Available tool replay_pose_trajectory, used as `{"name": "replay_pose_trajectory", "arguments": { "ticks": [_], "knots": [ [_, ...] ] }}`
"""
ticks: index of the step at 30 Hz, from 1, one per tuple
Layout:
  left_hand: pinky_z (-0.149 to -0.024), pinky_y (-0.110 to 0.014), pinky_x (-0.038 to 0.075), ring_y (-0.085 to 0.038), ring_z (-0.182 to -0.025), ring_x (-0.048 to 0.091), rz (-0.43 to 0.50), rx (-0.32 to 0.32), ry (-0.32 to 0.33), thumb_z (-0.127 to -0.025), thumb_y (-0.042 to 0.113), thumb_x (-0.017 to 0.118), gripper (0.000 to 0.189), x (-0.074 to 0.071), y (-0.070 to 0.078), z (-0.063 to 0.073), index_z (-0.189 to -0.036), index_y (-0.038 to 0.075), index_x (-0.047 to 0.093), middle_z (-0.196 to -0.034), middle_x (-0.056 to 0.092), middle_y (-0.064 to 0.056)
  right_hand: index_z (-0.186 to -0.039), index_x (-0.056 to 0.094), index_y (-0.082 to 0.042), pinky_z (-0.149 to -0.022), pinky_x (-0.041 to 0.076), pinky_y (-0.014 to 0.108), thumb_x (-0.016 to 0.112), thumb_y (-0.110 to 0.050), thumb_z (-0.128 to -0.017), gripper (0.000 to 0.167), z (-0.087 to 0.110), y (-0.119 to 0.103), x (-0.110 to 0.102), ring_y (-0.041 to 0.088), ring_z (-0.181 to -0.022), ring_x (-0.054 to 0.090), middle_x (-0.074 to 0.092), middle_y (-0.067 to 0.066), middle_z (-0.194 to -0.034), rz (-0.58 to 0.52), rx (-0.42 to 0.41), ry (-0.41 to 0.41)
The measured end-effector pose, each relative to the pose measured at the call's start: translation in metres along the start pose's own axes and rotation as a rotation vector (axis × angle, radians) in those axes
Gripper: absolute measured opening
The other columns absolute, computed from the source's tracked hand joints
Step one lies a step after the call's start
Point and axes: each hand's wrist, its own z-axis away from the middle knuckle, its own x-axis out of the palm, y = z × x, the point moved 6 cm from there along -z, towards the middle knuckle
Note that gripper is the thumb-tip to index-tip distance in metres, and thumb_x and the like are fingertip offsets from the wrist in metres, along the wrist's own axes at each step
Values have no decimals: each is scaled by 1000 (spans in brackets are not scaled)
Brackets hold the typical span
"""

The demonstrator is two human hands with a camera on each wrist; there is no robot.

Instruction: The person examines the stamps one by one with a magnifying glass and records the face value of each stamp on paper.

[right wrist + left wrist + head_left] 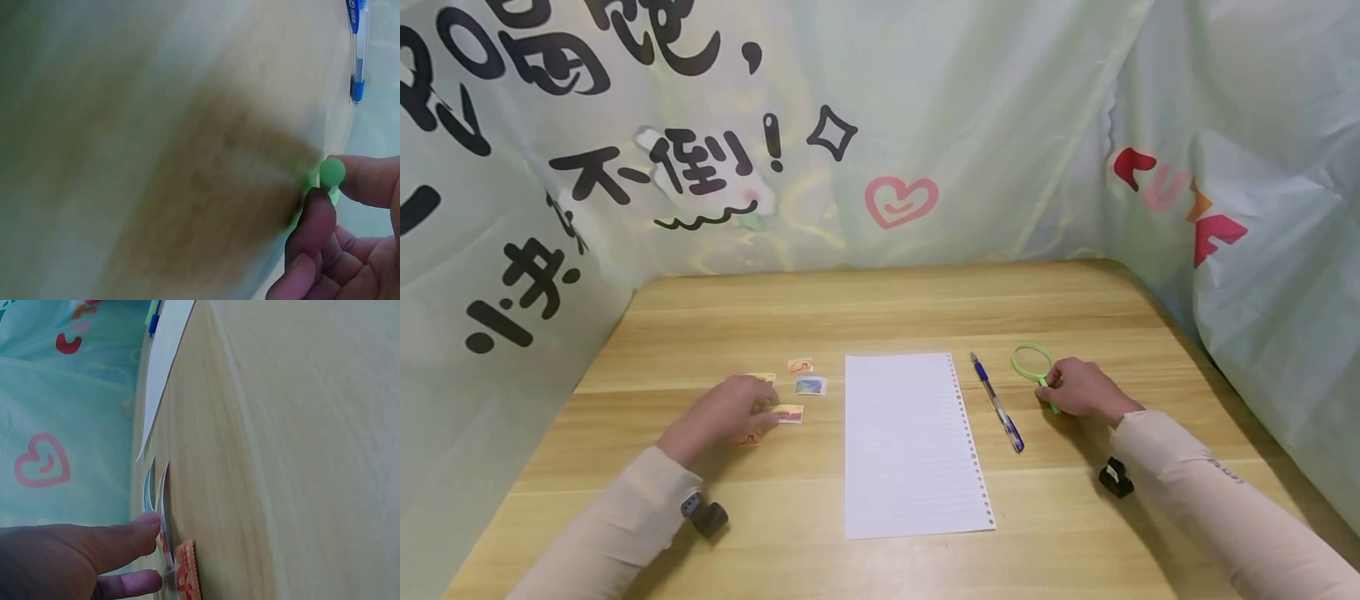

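My left hand [726, 415] hovers low over several small stamps at the left of the table. Its thumb and a finger stand apart in the left wrist view, beside two curled stamps [165, 512] and an orange stamp [186, 572] with a toothed edge. A blue stamp [810, 386] and a red-and-white stamp [801, 365] lie just beyond the fingers; a reddish stamp [788, 414] is next to the fingertips. The hand partly hides others. At the right, my right hand [1086, 390] pinches the handle of a green magnifying glass [1015, 364], its round rim pointing away.
A lined sheet of paper [910, 450] with punched holes lies mid-table. Between it and the magnifying glass is a blue pen [997, 404]. Printed curtains [985, 125] hang behind and beside the wooden table [790, 533].
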Motion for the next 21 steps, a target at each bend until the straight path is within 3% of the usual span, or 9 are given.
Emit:
{"name": "replay_pose_trajectory", "arguments": {
  "ticks": [7, 11, 21],
  "knots": [
    [-79, -41, 53, -17, -83, 62, 18, -10, 1, -84, 19, 76, 20, 6, 1, 2, -99, 6, 71, -93, 68, -2, -92, 57, 5, -53, 42, 29, 62, -17, -92, 23, 2, 0, 5, 16, -60, 51, 57, 5, -71, -4, -21, -13],
    [-77, -40, 52, -14, -78, 57, 7, 1, -15, -84, 18, 76, 17, 9, 2, 4, -96, 7, 71, -90, 67, 0, -92, 57, 4, -52, 41, 29, 62, -17, -92, 22, 3, -2, 8, 15, -58, 49, 57, 4, -69, -24, -35, -17],
    [-81, -44, 53, -22, -88, 64, -14, -23, -6, -84, 16, 76, 18, 3, 3, -3, -98, 6, 72, -95, 69, -5, -99, 57, 7, -54, 44, 31, 60, -22, -94, 29, -2, -25, -10, 17, -61, 52, 60, 5, -74, -28, -72, 25]
  ]
}}
